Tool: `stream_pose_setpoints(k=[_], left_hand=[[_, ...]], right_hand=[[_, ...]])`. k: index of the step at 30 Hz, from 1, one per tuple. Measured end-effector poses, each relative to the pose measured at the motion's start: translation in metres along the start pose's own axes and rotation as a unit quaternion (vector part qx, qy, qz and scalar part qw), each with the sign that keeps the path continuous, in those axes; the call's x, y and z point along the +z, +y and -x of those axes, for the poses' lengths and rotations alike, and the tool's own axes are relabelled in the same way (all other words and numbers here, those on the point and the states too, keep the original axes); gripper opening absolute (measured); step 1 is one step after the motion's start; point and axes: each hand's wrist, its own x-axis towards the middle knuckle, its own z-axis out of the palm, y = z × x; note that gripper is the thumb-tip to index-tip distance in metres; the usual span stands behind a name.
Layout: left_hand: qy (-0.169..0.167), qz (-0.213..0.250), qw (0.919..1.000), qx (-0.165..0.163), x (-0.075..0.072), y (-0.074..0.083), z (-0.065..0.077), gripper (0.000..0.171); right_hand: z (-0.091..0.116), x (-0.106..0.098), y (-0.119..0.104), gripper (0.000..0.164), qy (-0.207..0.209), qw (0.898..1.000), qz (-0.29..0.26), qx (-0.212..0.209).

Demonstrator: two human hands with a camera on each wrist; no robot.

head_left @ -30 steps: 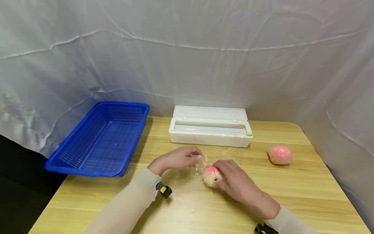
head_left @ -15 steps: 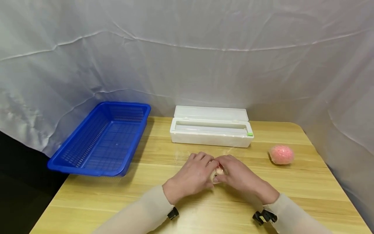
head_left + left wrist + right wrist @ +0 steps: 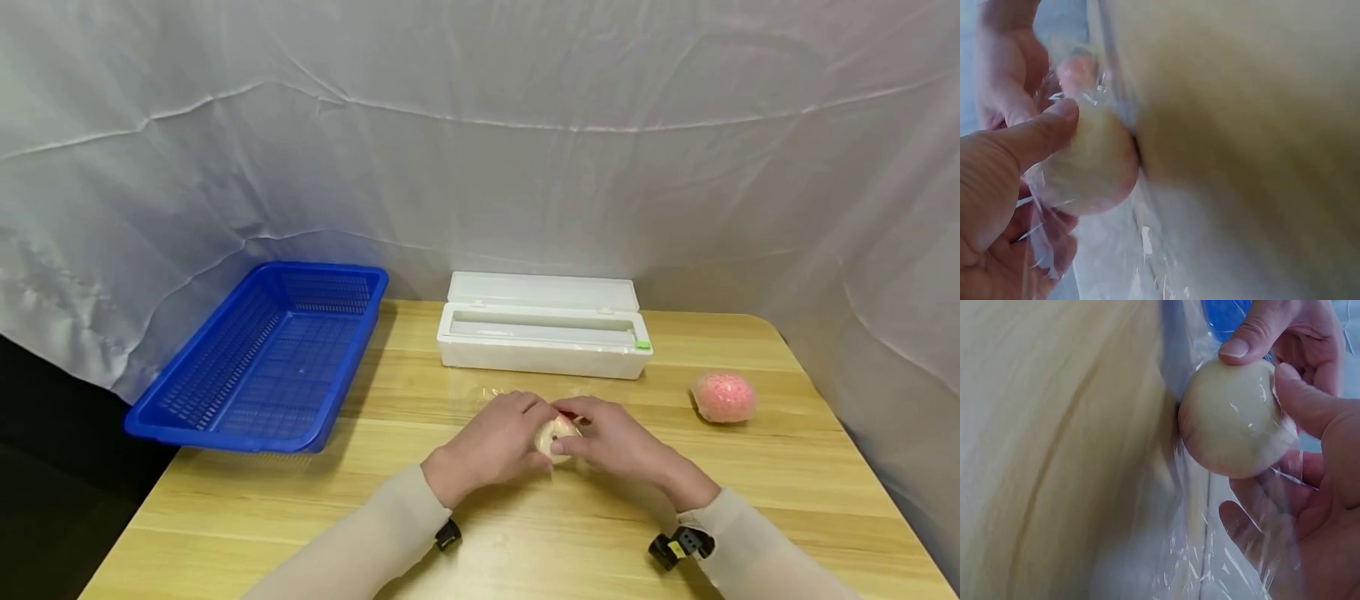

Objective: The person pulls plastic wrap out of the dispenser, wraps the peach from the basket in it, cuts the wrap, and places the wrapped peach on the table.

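A cream and pink peach (image 3: 553, 437), partly covered in clear plastic film, sits between both hands over the middle of the table. My left hand (image 3: 491, 442) grips it from the left, thumb pressing film against its pale side in the left wrist view. From the right, my right hand (image 3: 626, 446) holds the fruit, its thumb at the edge and fingers curled beneath in the right wrist view. Loose clear film (image 3: 1216, 562) trails below the peach (image 3: 1235, 419). Its pink part is mostly behind the fingers in the head view.
A blue plastic basket (image 3: 322, 417) stands at the left. Behind the hands is a white wrap dispenser box (image 3: 540, 357), lid up, with a roll inside. Another pink peach (image 3: 723, 397), film-covered, lies at the right of the wooden table (image 3: 810, 500).
My left hand has come right from the loose film onto the peach. The peach has turned so its pale end faces up more, and the right hand stays on it.
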Motion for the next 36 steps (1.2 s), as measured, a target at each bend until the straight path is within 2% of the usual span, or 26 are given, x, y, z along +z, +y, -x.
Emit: stream_pose_setpoints(k=[3, 6, 10, 12, 16, 18, 21, 23, 29, 31, 33, 35, 36], left_hand=[[-0.036, 0.051, 0.9975, -0.034, -0.006, -0.004, -0.005, 0.062], [-0.068, 0.102, 0.9903, -0.065, -0.011, -0.009, -0.012, 0.059], [-0.105, 0.152, 0.9789, -0.088, -0.015, -0.016, -0.023, 0.055], [-0.119, 0.175, 0.9728, -0.094, -0.017, -0.019, -0.027, 0.054], [-0.138, 0.251, 0.9513, -0.114, -0.018, -0.027, -0.033, 0.052], [-0.144, 0.281, 0.9403, -0.128, -0.018, -0.031, -0.035, 0.049], [-0.153, 0.300, 0.9303, -0.145, -0.017, -0.038, -0.037, 0.049], [-0.157, 0.314, 0.9237, -0.153, -0.016, -0.043, -0.038, 0.050], [-0.159, 0.405, 0.8834, -0.175, -0.012, -0.053, -0.038, 0.047], [-0.155, 0.421, 0.8745, -0.183, -0.010, -0.054, -0.039, 0.047], [-0.149, 0.424, 0.8706, -0.199, -0.008, -0.054, -0.039, 0.049], [-0.140, 0.411, 0.8752, -0.212, -0.008, -0.052, -0.038, 0.051], [-0.134, 0.398, 0.8814, -0.216, -0.009, -0.052, -0.038, 0.050]], right_hand=[[0.003, -0.004, 0.001, 0.065, 0.021, 1.000, -0.004, 0.004], [0.006, -0.007, 0.000, 0.061, 0.078, 0.997, 0.027, -0.004], [0.009, -0.008, -0.005, 0.048, 0.161, 0.980, 0.101, -0.052], [0.010, -0.005, -0.007, 0.045, 0.180, 0.969, 0.144, -0.088], [0.010, 0.005, -0.012, 0.057, 0.152, 0.956, 0.212, -0.137], [0.008, 0.010, -0.012, 0.065, 0.134, 0.954, 0.229, -0.138], [0.004, 0.016, -0.011, 0.072, 0.130, 0.953, 0.237, -0.133], [0.000, 0.019, -0.009, 0.074, 0.135, 0.954, 0.234, -0.129], [-0.014, 0.021, -0.001, 0.071, 0.120, 0.965, 0.218, -0.084], [-0.016, 0.018, -0.001, 0.070, 0.111, 0.969, 0.210, -0.070], [-0.018, 0.014, -0.001, 0.070, 0.101, 0.971, 0.206, -0.065], [-0.021, 0.011, -0.001, 0.070, 0.088, 0.973, 0.203, -0.064], [-0.022, 0.009, -0.001, 0.069, 0.082, 0.974, 0.202, -0.063]])
